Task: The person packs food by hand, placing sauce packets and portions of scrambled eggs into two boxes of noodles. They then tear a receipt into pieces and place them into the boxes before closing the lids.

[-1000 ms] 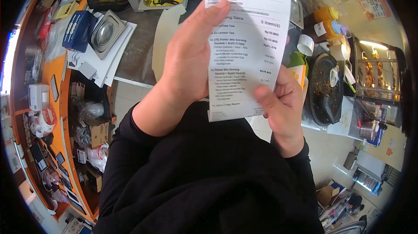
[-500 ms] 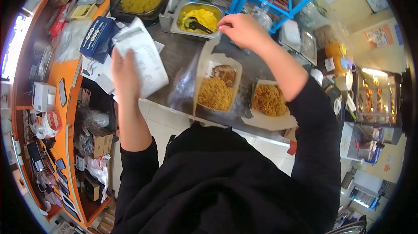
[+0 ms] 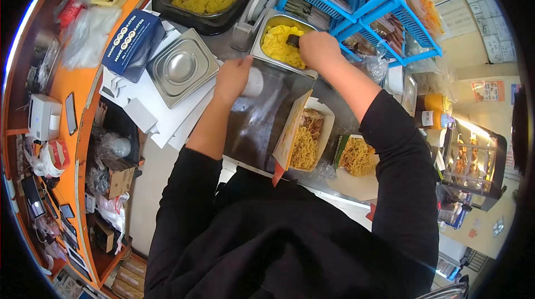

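My right hand (image 3: 320, 49) is closed on the handle of a black spoon (image 3: 293, 40), whose lower end is in yellow scrambled egg (image 3: 277, 43) in a steel pan (image 3: 259, 52). My left hand (image 3: 234, 76) is closed near the pan's lower left; a white round item (image 3: 253, 82) sits beside it, and whether the fingers hold anything is unclear. Below the pan, an open paper box (image 3: 286, 132) holds noodles (image 3: 304, 146) and a browned piece of food. Another open box (image 3: 362, 184) with noodles (image 3: 356, 157) is to its right, partly behind my right sleeve.
A black tray (image 3: 162, 4) of yellow food and a tape dispenser (image 3: 245, 30) stand behind. Blue baskets (image 3: 356, 20) of packets are at the back right. A steel lid (image 3: 185, 65) and blue box (image 3: 131, 43) lie left. A lit display case (image 3: 473, 157) is far right.
The printed receipt has left my left hand, which moved right toward the egg pan. My right hand has taken hold of the black spoon. The view has shifted, and the left noodle box's lid stands more upright.
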### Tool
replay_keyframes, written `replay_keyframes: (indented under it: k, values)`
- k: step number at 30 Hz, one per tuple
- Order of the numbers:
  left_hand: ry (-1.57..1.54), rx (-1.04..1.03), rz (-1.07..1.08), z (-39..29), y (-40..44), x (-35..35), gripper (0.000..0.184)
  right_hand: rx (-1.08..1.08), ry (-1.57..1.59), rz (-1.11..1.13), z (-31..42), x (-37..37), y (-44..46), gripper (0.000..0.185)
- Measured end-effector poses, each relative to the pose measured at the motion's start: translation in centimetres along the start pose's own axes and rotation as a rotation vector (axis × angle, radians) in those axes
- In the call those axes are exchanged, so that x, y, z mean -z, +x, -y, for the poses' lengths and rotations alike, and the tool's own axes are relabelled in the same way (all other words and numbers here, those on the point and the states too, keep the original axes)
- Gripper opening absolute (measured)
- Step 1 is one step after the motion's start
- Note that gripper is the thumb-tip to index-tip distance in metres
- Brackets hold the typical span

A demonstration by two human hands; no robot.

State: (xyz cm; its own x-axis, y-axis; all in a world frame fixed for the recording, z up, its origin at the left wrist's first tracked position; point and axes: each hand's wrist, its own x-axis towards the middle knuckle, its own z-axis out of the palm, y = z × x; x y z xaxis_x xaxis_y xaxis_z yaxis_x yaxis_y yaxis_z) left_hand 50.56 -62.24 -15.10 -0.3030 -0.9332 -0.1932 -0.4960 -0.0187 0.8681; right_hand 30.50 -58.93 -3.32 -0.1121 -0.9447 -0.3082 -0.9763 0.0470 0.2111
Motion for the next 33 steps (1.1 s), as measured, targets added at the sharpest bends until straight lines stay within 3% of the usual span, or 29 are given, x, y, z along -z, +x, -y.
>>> replay_keyframes:
  k: [5,8,13,19,22,23,26,27,30,31,33]
  values:
    - [-0.170,-0.001,0.032,0.8,2.9,-2.4,0.041,0.019,0.176,0.047,1.7,-1.8,1.6,0.024]
    - [-0.495,0.117,0.149,0.6,2.9,-2.0,0.033,-0.029,0.351,0.010,1.5,-4.3,3.0,0.025]
    - [-0.452,0.155,0.174,-0.4,2.7,-1.3,0.028,-0.083,0.544,-0.094,1.3,-4.3,1.7,0.024]
    - [-0.437,0.168,0.169,-0.1,2.9,-1.6,0.029,0.107,0.669,-0.121,0.9,-5.6,4.1,0.022]
    - [-0.459,0.188,0.169,-0.9,2.1,-1.5,0.030,0.136,0.729,0.129,-0.1,-5.4,7.0,0.021]
    - [-0.470,0.192,0.165,-1.3,2.0,-1.2,0.030,0.028,0.860,0.191,-0.4,-5.7,6.8,0.020]
    - [-0.357,0.167,0.138,-0.2,2.6,-1.8,0.030,0.243,0.416,-0.172,0.8,-7.7,6.6,0.022]
    - [-0.370,0.164,0.139,0.4,2.6,-2.3,0.027,0.136,0.472,-0.175,1.7,-7.8,6.5,0.023]
    - [-0.376,0.132,0.137,1.2,3.5,-2.6,0.023,0.280,0.529,0.069,-0.8,-5.9,6.9,0.025]
    - [-0.361,0.131,0.148,1.4,3.3,-2.6,0.023,0.256,0.559,0.090,-1.2,-6.1,7.0,0.015]
    - [-0.344,0.145,0.152,1.4,2.7,-2.7,0.024,0.240,0.516,0.035,-0.7,-6.8,6.6,0.023]
